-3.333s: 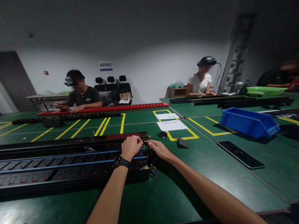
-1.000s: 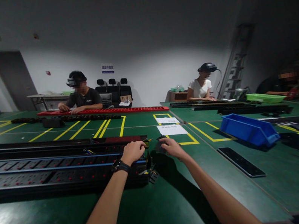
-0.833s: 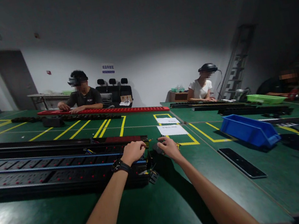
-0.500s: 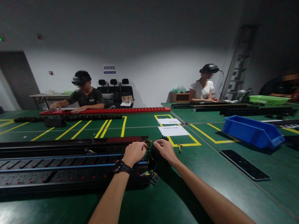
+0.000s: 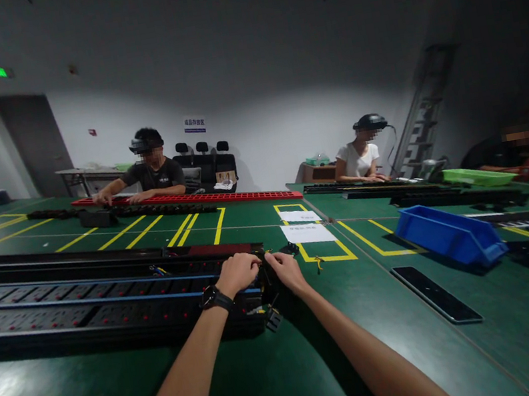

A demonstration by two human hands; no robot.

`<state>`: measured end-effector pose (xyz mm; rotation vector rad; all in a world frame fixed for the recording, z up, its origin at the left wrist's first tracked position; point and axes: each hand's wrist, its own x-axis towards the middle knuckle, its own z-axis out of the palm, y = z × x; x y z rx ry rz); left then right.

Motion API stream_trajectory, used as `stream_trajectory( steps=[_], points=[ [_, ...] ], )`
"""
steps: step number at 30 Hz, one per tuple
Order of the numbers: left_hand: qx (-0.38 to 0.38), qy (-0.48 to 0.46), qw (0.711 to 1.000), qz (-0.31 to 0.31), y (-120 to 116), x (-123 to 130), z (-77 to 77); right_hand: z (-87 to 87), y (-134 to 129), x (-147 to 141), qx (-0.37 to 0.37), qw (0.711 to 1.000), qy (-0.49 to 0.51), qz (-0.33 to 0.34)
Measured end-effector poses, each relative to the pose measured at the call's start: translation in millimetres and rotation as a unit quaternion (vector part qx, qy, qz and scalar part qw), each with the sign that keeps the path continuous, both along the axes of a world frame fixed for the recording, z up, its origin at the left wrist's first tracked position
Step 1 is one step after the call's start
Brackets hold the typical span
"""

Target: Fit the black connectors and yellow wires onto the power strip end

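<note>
Long black power strips with rows of sockets and red marks lie side by side on the green table, their right ends under my hands. My left hand is closed at the end of one strip, fingertips pinched on something small and dark. Close beside it, my right hand is closed too, thumb and finger pressed together near the same end. What either holds is too dark to make out. Short wires and a small black connector hang out at the near strip's end. Another small black part sits just beyond my right hand.
A blue bin and a dark phone lie to the right. White paper sheets rest on yellow tape lines. Across the table, one person works at a red rail; another person sits further right.
My right hand has moved slightly left, nearer my left hand, and the small black part beyond it shows more. My left hand stays nearly in place.
</note>
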<state>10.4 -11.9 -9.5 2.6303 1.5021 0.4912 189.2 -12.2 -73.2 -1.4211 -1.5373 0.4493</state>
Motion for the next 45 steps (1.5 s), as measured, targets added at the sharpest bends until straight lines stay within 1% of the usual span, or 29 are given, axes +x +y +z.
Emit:
stream_trajectory(
  steps=[4, 8, 10, 15, 20, 25, 30, 34, 36, 37, 39, 40, 42, 44, 45],
  points=[
    [0.001, 0.003, 1.000, -0.003, 0, 0, -0.3, -2.8, 0, 2, -0.024, 0.995, 0.079, 0.056],
    [-0.002, -0.001, 1.000, -0.009, 0, 0, -0.3, -3.8, -1, 1, -0.053, 0.980, 0.179, 0.063],
    [-0.002, -0.004, 1.000, -0.010, 0, 0, -0.2, -2.7, -3, -2, -0.063, 0.974, 0.206, 0.075],
    [0.003, -0.006, 1.000, -0.001, 1, -1, -2.0, 0.4, -8, -9, -0.063, 0.964, 0.229, 0.118],
    [0.008, -0.013, 1.000, 0.004, 3, -1, -3.3, -0.7, -10, -8, -0.077, 0.949, 0.265, 0.152],
    [-0.017, -0.016, 0.999, 0.030, 0, 0, 0.4, -1.9, -9, -7, -0.086, 0.950, 0.263, 0.148],
    [-0.012, -0.023, 0.999, 0.028, -2, 0, 2.1, -0.3, -11, -8, -0.086, 0.951, 0.260, 0.146],
    [-0.010, -0.029, 0.999, 0.027, -1, -1, 0.7, -3.5, -8, -9, -0.079, 0.955, 0.251, 0.139],
    [-0.007, -0.028, 0.999, 0.026, 0, -1, -0.4, -4.9, -6, -7, -0.065, 0.965, 0.225, 0.114],
    [-0.007, -0.027, 0.999, 0.025, 1, -2, -0.9, -4.6, -5, -4, -0.051, 0.975, 0.194, 0.093],
    [-0.003, -0.028, 0.999, 0.021, 1, -2, -1.6, -1.4, -4, 7, -0.012, 0.995, 0.098, 0.027],
    [-0.001, -0.030, 0.999, 0.018, 1, -2, -1.7, 1.2, -4, 16, 0.008, 0.999, 0.037, -0.013],
    [0.001, -0.034, 0.999, 0.014, 1, -2, -1.6, 7.3, -7, 37, 0.032, 0.991, -0.077, -0.105],
    [0.001, -0.036, 0.999, 0.012, 1, -2, -1.1, 11.8, -11, 63, 0.020, 0.966, -0.182, -0.181],
    [-0.001, -0.036, 0.999, 0.012, 1, -2, -0.8, 12.5, -14, 76, 0.007, 0.950, -0.218, -0.224]
  ],
)
